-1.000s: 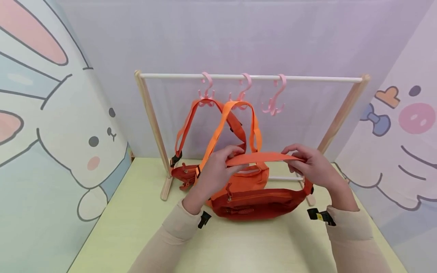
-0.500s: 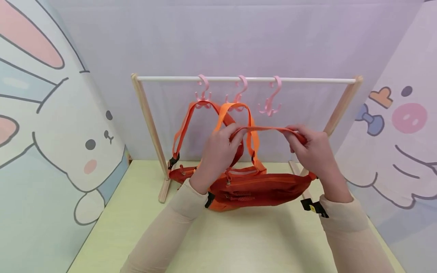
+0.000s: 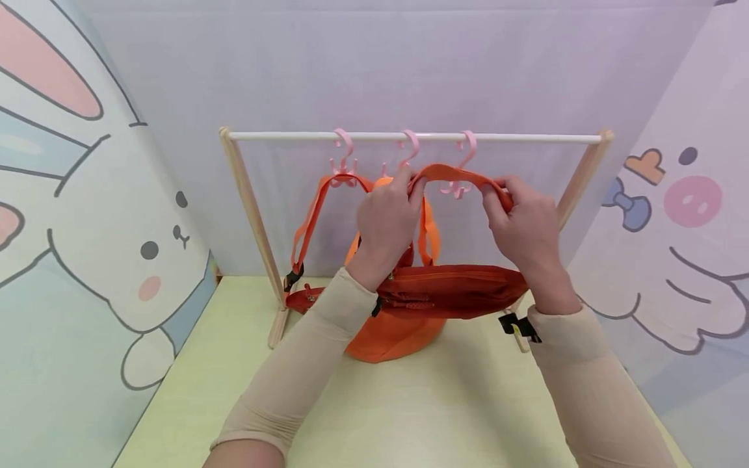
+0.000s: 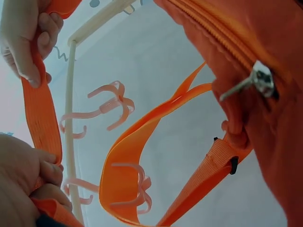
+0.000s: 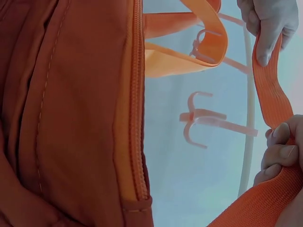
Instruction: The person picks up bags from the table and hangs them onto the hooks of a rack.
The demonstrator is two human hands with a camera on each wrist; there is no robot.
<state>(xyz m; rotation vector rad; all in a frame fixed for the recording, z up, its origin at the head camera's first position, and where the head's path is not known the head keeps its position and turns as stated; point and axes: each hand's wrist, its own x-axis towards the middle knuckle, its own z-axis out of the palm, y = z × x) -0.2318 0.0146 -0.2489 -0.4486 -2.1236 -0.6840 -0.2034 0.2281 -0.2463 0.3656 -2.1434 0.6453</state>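
Observation:
A red-orange waist bag (image 3: 468, 289) hangs from its orange strap (image 3: 447, 172), which both hands hold up. My left hand (image 3: 386, 218) pinches the strap on the left, and my right hand (image 3: 523, 224) grips it on the right; the piece between them arches upward. That arch overlaps the rightmost pink hook (image 3: 468, 151) in the head view. In the right wrist view the prongs of this pink hook (image 5: 201, 118) carry no strap. Zipper and pull (image 4: 260, 82) of the held bag show close up in the left wrist view.
A white rail (image 3: 515, 138) on wooden posts (image 3: 248, 195) bears several pink hooks. A brighter orange bag (image 3: 398, 341) hangs from the middle one, partly behind the held bag. Another red-orange bag's strap (image 3: 310, 221) loops over the left hook. The pale green table (image 3: 398, 416) lies below.
Both hands have raised the strap from low in front of the rack to hook height. The waist bag has risen with it, and more of the brighter orange bag's lower part shows.

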